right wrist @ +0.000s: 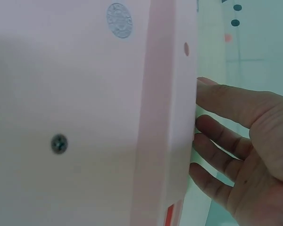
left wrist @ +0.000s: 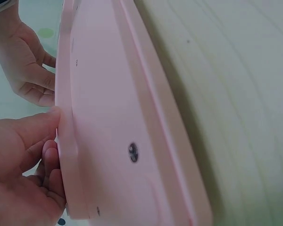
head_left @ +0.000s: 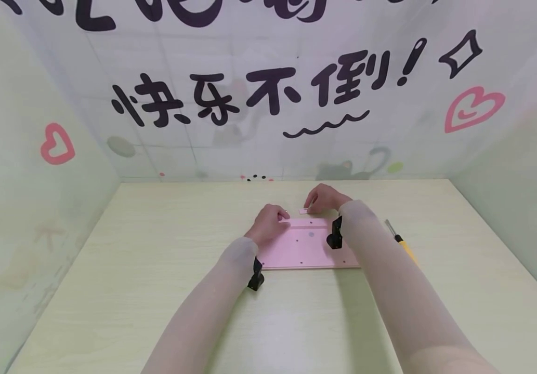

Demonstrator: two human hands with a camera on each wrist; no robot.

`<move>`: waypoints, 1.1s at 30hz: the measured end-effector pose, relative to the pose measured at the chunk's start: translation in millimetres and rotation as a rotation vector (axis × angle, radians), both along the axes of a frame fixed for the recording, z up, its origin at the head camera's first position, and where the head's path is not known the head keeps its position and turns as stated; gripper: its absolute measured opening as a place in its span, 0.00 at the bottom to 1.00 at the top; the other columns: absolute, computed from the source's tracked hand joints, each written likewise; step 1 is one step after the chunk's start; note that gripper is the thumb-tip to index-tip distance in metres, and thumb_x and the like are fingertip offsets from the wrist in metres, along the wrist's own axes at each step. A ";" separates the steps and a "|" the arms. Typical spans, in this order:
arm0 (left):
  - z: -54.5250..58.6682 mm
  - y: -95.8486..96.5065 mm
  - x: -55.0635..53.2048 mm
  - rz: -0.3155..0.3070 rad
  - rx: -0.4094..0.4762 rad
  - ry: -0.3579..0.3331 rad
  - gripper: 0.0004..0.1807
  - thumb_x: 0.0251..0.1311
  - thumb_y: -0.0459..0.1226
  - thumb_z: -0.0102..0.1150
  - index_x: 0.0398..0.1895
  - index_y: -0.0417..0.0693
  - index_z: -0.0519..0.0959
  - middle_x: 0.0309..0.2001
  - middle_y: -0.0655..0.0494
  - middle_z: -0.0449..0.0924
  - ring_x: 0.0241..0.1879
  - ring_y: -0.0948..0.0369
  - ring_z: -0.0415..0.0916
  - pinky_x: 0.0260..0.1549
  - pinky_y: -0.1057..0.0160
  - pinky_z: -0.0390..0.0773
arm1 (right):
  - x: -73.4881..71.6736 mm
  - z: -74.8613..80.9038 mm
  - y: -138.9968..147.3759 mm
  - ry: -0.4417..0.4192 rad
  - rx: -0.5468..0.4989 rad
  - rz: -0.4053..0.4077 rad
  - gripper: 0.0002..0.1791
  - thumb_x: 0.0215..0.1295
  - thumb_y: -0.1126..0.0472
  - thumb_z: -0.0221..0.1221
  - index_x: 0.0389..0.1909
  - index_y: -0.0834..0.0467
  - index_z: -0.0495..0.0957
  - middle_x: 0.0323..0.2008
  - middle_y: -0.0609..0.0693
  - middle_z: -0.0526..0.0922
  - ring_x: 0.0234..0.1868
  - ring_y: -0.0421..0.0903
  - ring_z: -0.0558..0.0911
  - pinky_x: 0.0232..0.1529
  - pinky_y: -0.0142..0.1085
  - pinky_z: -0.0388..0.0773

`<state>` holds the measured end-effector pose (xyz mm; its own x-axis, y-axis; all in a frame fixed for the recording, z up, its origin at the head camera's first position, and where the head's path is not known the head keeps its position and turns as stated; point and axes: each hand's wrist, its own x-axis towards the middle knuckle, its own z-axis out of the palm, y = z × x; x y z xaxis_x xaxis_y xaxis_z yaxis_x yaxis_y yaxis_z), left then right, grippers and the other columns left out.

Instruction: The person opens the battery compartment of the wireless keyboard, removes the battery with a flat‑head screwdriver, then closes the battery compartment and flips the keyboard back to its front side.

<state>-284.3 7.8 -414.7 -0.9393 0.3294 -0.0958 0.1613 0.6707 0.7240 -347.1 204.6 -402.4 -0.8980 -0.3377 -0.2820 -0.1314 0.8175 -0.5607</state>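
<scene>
A flat pink case (head_left: 305, 252), like the underside of a keyboard, lies on the table with several dark screws in it. My left hand (head_left: 268, 223) grips its far edge near the left end; in the left wrist view the thumb (left wrist: 40, 129) presses that edge and the fingers curl below. Just beyond the same edge, my right hand (head_left: 324, 199) pinches a small pale pink piece (head_left: 303, 211) by its right end. The right fingertips are partly hidden behind the case (right wrist: 85, 94) in the right wrist view.
To the right of the case lies a screwdriver (head_left: 400, 240) with a yellow and black handle, partly behind my right forearm. The pale wooden table (head_left: 165, 249) meets printed cloth walls (head_left: 231, 145) at the back and sides.
</scene>
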 end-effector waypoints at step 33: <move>-0.9 -0.2 -1.0 0.016 0.005 0.012 0.08 0.56 0.31 0.60 0.40 0.41 0.80 0.41 0.50 0.76 0.42 0.56 0.70 0.46 0.60 0.70 | -1.3 4.1 3.6 0.076 -0.051 0.046 0.05 0.50 0.73 0.64 0.30 0.65 0.82 0.29 0.51 0.81 0.33 0.47 0.75 0.40 0.38 0.72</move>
